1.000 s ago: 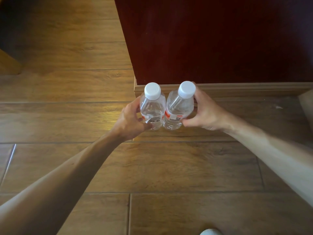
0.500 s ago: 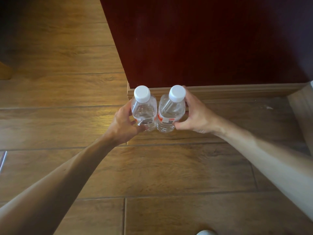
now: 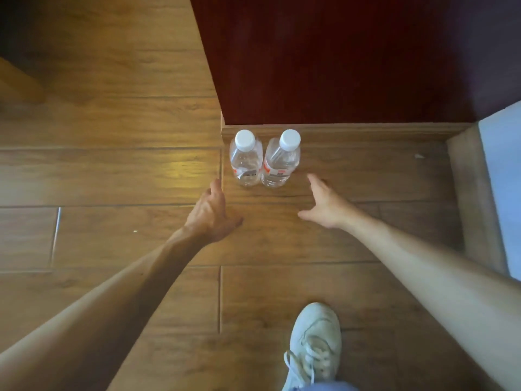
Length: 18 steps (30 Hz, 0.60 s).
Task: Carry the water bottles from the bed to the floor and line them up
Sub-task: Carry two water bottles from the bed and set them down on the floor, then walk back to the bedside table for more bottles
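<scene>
Two clear water bottles with white caps stand upright side by side on the wooden floor (image 3: 112,170), touching each other, just in front of a skirting board. The left bottle (image 3: 244,160) and the right bottle (image 3: 279,162) carry red-and-white labels. My left hand (image 3: 212,214) hovers below and left of them, fingers relaxed, holding nothing. My right hand (image 3: 324,203) is spread open below and right of them, also empty. Neither hand touches a bottle.
A dark red wall panel (image 3: 338,57) with a wooden skirting board (image 3: 366,131) stands behind the bottles. At the right edge is a beige frame (image 3: 473,198) with a pale blue surface (image 3: 504,179). My white sneaker (image 3: 313,342) is at the bottom.
Both hands have let go of the bottles and drawn back toward me. The bottles now stand alone on the floor. The view has pulled back, bringing my shoe into sight.
</scene>
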### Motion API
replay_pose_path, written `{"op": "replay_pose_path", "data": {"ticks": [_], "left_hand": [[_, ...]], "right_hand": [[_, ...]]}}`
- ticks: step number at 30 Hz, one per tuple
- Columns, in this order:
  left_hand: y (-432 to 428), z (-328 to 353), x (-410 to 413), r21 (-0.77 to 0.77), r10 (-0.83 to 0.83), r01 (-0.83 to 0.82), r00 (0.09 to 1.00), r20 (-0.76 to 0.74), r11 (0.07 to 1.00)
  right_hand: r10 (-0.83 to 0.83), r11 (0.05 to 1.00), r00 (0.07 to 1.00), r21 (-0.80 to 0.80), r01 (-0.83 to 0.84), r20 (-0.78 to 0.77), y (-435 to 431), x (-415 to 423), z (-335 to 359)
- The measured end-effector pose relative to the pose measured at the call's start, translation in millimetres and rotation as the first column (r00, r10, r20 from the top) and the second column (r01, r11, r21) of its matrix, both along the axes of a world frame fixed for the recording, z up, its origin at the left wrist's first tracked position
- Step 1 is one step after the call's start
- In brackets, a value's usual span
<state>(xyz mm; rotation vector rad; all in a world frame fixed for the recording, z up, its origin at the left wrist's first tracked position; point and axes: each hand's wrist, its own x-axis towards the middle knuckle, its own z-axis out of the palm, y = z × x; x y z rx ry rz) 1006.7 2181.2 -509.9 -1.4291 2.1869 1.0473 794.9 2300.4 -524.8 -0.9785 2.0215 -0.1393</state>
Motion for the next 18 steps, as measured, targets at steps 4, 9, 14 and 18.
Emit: {"op": "replay_pose_path", "data": {"ticks": [4,9,14,18], "left_hand": [[20.6,67.7,15.1,-0.054,-0.208,0.219,0.965,0.162,0.974],[37.2,153.1,30.1,-0.106,-0.292,0.325,0.924,0.245,0.94],[45.0,237.1,52.4,-0.165,-0.326,0.383,0.899,0.294,0.909],[48.2,303.5,75.2,-0.223,-0.319,0.396,0.895,0.313,0.891]], "right_hand": [[0.215,0.966,0.973,0.166,-0.199,-0.082,27.1,25.5,60.5],[0.284,0.953,0.949,0.151,-0.264,-0.133,38.1,59.4,141.5],[0.338,0.94,0.924,0.115,-0.322,-0.181,42.3,82.6,232.2],[0.359,0.933,0.907,0.047,-0.358,-0.218,47.6,102.4,301.7]]}}
